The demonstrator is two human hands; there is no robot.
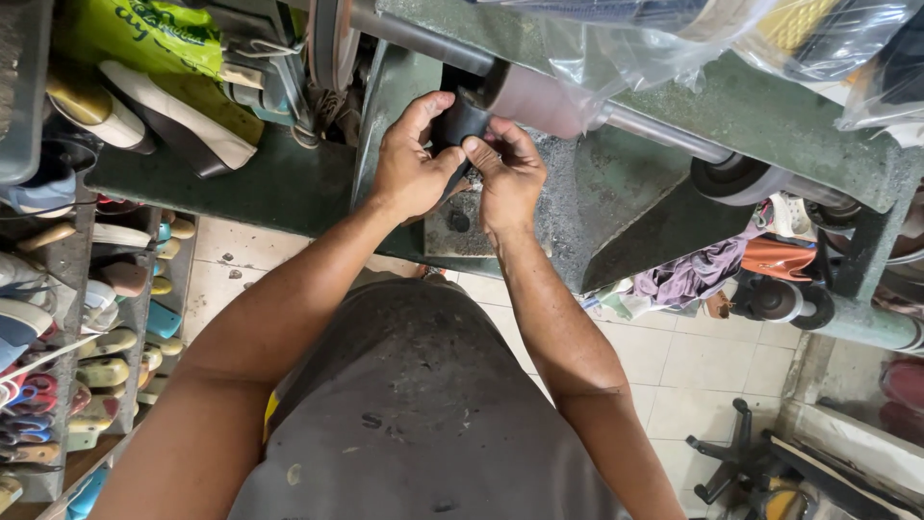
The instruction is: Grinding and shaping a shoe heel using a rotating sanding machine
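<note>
Both forearms reach up and forward from the body, wrists close together in front of a green machine (616, 193). The left hand (412, 164) curls around a small dark piece (460, 123), thumb raised along its upper edge and fingers wrapped behind it. The right hand (508, 171) pinches the same piece from the other side, fingertips pressed against it and touching the left hand. The dark piece sits between both hands, just beside the end of a pinkish-brown sanding drum (539, 98) on a metal shaft (664, 135). The piece looks matte and rubbery; most of it is covered by fingers, so its full shape cannot be told. The machine's paint is worn and dusty. Shelves (87, 318) of shoes and soles fill the left edge, partly cut off. Clear plastic bags (635, 39) hang above, their contents unclear.
</note>
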